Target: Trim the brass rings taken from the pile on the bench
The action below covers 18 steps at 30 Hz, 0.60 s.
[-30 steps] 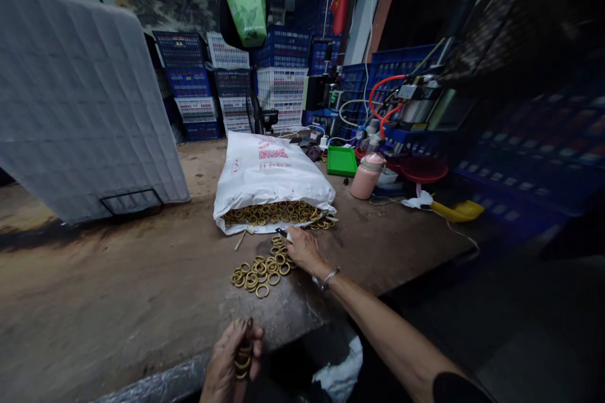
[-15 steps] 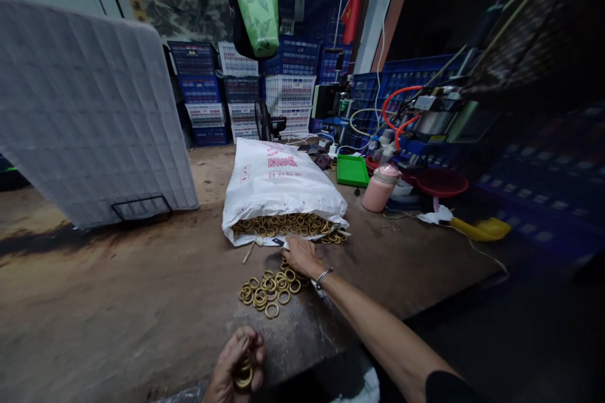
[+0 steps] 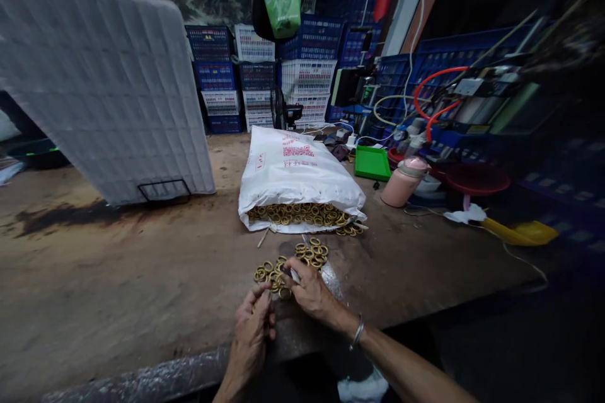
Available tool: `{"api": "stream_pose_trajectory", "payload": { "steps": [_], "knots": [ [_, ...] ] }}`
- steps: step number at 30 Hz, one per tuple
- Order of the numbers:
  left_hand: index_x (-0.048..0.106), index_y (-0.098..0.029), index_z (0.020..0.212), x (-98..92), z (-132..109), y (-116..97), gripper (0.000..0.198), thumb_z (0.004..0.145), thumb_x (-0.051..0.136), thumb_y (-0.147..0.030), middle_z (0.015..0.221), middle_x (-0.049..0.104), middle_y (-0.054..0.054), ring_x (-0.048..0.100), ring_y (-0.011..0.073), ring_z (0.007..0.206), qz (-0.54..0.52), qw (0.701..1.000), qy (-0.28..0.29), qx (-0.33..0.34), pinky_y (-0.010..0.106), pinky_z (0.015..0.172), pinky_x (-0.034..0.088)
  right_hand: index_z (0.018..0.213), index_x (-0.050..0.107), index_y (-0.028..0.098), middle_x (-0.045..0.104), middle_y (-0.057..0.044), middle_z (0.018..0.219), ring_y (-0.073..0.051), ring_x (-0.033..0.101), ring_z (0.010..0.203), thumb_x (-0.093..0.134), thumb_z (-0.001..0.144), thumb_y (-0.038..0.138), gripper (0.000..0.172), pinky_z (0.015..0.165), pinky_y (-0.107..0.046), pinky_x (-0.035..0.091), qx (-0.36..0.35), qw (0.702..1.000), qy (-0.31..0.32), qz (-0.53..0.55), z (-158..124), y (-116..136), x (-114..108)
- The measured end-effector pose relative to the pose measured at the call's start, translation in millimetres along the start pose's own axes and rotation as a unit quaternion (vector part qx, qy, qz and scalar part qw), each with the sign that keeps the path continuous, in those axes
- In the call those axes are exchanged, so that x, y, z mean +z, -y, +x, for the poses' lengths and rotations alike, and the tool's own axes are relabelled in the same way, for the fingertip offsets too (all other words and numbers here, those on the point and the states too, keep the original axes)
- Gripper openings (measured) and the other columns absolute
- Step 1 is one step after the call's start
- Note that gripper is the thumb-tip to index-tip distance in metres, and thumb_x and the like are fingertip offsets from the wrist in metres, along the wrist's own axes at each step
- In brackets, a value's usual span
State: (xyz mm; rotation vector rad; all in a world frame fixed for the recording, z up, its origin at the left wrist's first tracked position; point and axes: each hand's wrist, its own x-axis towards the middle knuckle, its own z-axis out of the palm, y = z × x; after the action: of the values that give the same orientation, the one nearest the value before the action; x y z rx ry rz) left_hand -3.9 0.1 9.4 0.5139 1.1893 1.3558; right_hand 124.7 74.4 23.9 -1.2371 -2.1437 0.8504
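Near the table's front edge, my left hand (image 3: 253, 327) is curled closed, its palm mostly hidden; half a second ago brass-coloured rings showed in it. My right hand (image 3: 314, 293) is close beside it, over the pile of loose brass rings (image 3: 312, 253). Its fingers are closed round a small pale object (image 3: 295, 276) whose kind I cannot make out. Behind the pile lies a white woven sack (image 3: 302, 179) with red print, its mouth facing me and full of the same rings.
A quilted pale panel (image 3: 118, 94) stands on the table (image 3: 118, 289) at left. To the right are a green tray (image 3: 372, 164), a pink bottle (image 3: 404, 182), a yellow scoop (image 3: 520, 232) and a machine with orange hoses (image 3: 437, 85). Stacked crates (image 3: 309, 75) stand behind.
My right hand has come back from the sack's mouth to the near rings, and more rings now lie before the sack. My left hand has moved forward toward the pile. The view has shifted.
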Motion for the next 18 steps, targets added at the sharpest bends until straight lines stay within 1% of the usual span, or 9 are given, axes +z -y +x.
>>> {"api": "stream_pose_trajectory", "payload": {
  "steps": [2,5,8,10,13,16,18],
  "knots": [
    [0.052,-0.017,0.092,-0.9,0,4,0.038,0.068,0.06,-0.047,0.045,0.042,-0.009,0.034,0.0043,0.034,0.046,0.999,0.001,0.012,0.014,0.033,0.028,0.081,0.051,0.019,0.047,0.004,0.064,-0.009,0.042,0.058,0.045,0.08,0.029,0.011,0.054,-0.019,0.029,0.0,0.999,0.012,0.032,-8,4,8],
    [0.053,-0.016,0.08,-3.9,-1,7,0.036,0.068,0.059,-0.049,0.043,0.041,-0.009,0.032,0.0036,0.033,0.085,0.996,0.001,0.019,0.014,0.033,0.027,0.078,0.049,0.019,0.044,0.005,0.063,-0.009,0.04,0.059,0.043,0.082,0.033,0.015,0.054,-0.018,0.029,0.0,0.997,0.022,0.071,-15,7,14],
    [0.052,-0.016,0.072,-5.8,-5,4,0.035,0.066,0.059,-0.05,0.043,0.041,-0.009,0.033,0.0042,0.033,0.102,0.994,-0.015,0.024,0.015,0.033,0.027,0.076,0.048,0.018,0.044,0.005,0.065,-0.009,0.039,0.061,0.042,0.082,0.034,0.018,0.055,-0.018,0.03,-0.008,0.995,0.031,0.099,-18,11,15],
    [0.052,-0.017,0.069,-5.3,-8,0,0.034,0.065,0.06,-0.05,0.041,0.04,-0.009,0.033,0.0046,0.032,0.123,0.992,-0.027,0.032,0.015,0.033,0.028,0.076,0.048,0.018,0.044,0.005,0.065,-0.009,0.039,0.061,0.041,0.083,0.036,0.02,0.055,-0.018,0.031,-0.002,0.992,0.047,0.118,-19,13,14],
    [0.056,-0.017,0.067,-3.0,-12,-5,0.03,0.064,0.062,-0.046,0.041,0.041,-0.009,0.034,0.0056,0.034,0.149,0.985,-0.045,0.068,0.016,0.034,0.029,0.076,0.048,0.018,0.044,0.005,0.06,-0.009,0.039,0.059,0.038,0.084,0.037,0.022,0.055,-0.018,0.031,0.023,0.988,0.067,0.137,-20,15,13],
    [0.061,-0.017,0.068,-2.5,-13,-5,0.025,0.062,0.065,-0.041,0.046,0.047,-0.006,0.037,0.0067,0.036,0.161,0.979,-0.056,0.114,0.018,0.034,0.029,0.069,0.047,0.018,0.041,0.006,0.059,-0.008,0.038,0.058,0.042,0.081,0.032,0.019,0.053,-0.018,0.029,0.04,0.988,0.059,0.134,-20,17,14],
    [0.062,-0.018,0.07,-4.0,-12,-2,0.023,0.063,0.064,-0.039,0.049,0.05,-0.005,0.036,0.0068,0.036,0.168,0.976,-0.05,0.127,0.018,0.034,0.029,0.064,0.045,0.018,0.04,0.006,0.059,-0.008,0.037,0.058,0.046,0.076,0.026,0.015,0.053,-0.018,0.029,0.045,0.99,0.05,0.124,-19,17,16]
  ]
}}
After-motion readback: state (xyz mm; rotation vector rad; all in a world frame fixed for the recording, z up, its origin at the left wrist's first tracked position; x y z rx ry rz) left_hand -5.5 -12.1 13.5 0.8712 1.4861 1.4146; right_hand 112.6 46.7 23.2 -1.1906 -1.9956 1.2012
